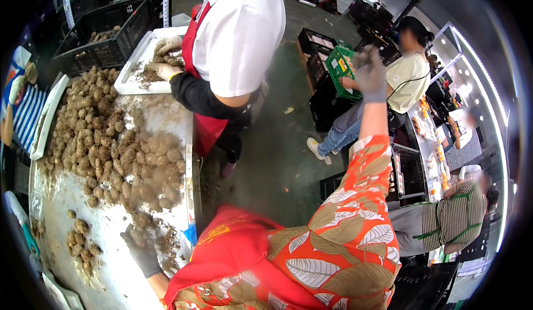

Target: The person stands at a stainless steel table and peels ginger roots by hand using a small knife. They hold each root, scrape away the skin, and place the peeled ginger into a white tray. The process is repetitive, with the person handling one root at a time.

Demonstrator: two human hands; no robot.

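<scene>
My left hand (pixel 141 247), in a grey glove, is low over the metal tabletop (pixel 120 276) at the near end of a heap of brown, hairy taro corms (pixel 95 122). Brown corms (pixel 143 220) lie at its fingers, and blur hides whether any is gripped. Loose soil (pixel 168 239) is scattered beside this hand. My right hand (pixel 370 75), also gloved, is raised far out to the right, away from the table. Its fingers look bent, but blur hides what, if anything, is in them.
Across the table edge, a person in a red apron handles corms in a white tray (pixel 143 87). A smaller corm group (pixel 81 243) lies left. Black crates (pixel 104 43) stand behind. To the right, a seated person holds a green crate (pixel 341 70) near stacked crates (pixel 318 43).
</scene>
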